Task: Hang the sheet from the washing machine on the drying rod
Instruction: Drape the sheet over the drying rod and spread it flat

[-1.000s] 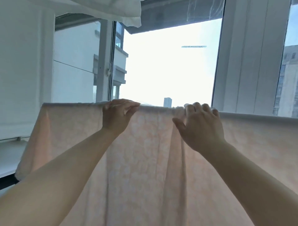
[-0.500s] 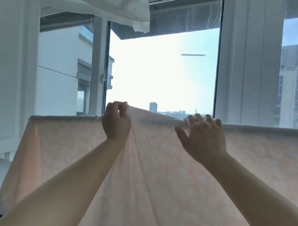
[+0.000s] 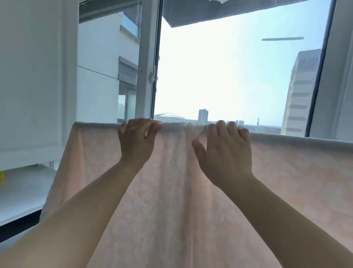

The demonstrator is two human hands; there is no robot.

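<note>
A pale pink sheet (image 3: 172,191) with a faint pattern hangs over a horizontal rod, which the fabric hides along its top fold. The sheet spreads from the left end of the fold to past the right edge of the view. My left hand (image 3: 136,140) pinches the top fold with curled fingers. My right hand (image 3: 223,151) has its fingers hooked over the top fold beside a bunched patch of fabric, thumb spread below. The two hands are a short gap apart.
Behind the sheet is a large window (image 3: 229,76) with a white frame (image 3: 147,63) and city buildings outside. A white wall panel (image 3: 30,76) and a white ledge (image 3: 21,191) lie at the left. A scrap of white cloth (image 3: 217,1) hangs at the top.
My left hand lifted a fold of the sheet half a second ago; now that fold lies flat on the rod again. The view has shifted to the left and the hands sit closer together.
</note>
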